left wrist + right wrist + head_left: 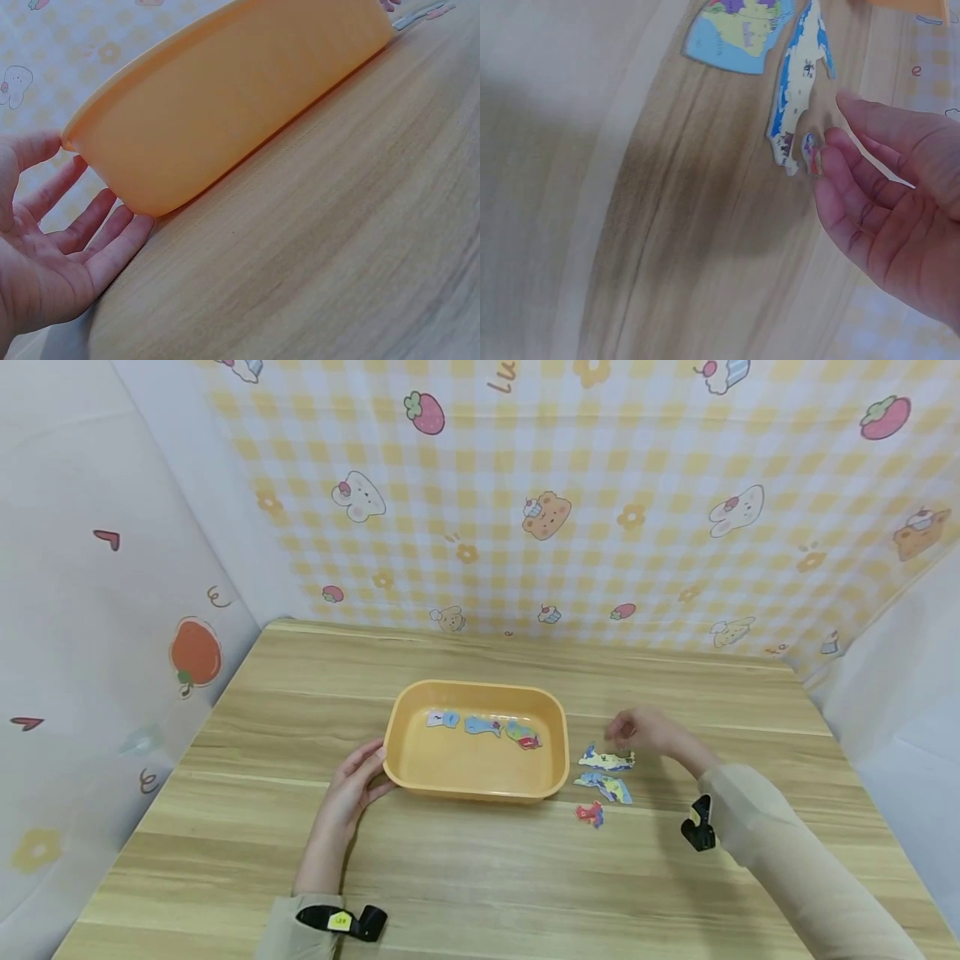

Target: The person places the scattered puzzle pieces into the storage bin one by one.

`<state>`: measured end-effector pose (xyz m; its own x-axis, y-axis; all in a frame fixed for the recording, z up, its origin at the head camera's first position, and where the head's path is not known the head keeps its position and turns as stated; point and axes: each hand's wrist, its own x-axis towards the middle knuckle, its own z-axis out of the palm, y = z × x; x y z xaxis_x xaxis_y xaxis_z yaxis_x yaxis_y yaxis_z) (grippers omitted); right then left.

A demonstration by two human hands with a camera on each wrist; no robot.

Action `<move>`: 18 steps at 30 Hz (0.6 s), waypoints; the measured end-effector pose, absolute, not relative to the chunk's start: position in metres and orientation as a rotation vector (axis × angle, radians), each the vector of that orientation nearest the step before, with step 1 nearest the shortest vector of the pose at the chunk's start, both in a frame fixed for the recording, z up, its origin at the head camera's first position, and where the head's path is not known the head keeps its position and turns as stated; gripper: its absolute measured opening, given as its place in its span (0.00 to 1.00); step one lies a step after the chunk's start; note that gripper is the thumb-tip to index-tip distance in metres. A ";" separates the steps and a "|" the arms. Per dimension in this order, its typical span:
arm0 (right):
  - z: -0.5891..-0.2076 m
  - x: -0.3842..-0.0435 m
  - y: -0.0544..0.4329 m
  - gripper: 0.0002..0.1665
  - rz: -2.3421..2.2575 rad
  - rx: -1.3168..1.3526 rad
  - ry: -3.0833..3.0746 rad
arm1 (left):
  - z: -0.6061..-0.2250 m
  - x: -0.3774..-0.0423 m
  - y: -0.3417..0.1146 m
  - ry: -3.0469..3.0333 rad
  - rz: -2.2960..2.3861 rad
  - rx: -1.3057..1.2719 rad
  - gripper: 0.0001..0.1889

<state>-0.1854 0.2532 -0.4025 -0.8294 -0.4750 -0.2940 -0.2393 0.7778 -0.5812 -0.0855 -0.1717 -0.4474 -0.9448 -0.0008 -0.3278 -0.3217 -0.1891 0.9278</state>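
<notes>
My left hand [352, 785] rests against the left end of a yellow plastic tub [465, 792]; in the left wrist view its fingertips touch the rim and outer wall. Several flat map puzzle pieces [482, 727] lie inside the tub. Right of it are a cream-and-blue puzzle piece [607, 761], a blue-and-yellow puzzle piece [606, 787] and a red puzzle piece [590, 813]. Over the cream piece's far end hovers my right hand [648, 732], fingers bent loosely. A small puzzle piece [808, 150] is at its fingertips, the thumb apart from it.
The wood-grain table [480, 877] carries everything. A yellow checked cloth [495, 568] hangs behind its back edge, with white cloths [97, 635] at both sides. Each wrist wears a black camera strap [341, 920].
</notes>
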 end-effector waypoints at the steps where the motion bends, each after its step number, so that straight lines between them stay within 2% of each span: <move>1: -0.404 -0.185 0.255 0.11 -0.761 -0.554 2.527 | -0.448 -0.086 -0.172 1.848 2.243 -0.376 0.28; 18: -0.415 -0.170 0.259 0.18 -0.752 -0.488 2.522 | -0.446 -0.085 -0.170 1.836 2.247 -0.407 0.28</move>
<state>-0.1697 0.2589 -0.4147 -0.8309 -0.4513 -0.3255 -0.1991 0.7874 -0.5834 -0.0849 -0.1701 -0.4458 -0.9395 -0.0110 -0.3424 -0.3333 -0.2013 0.9211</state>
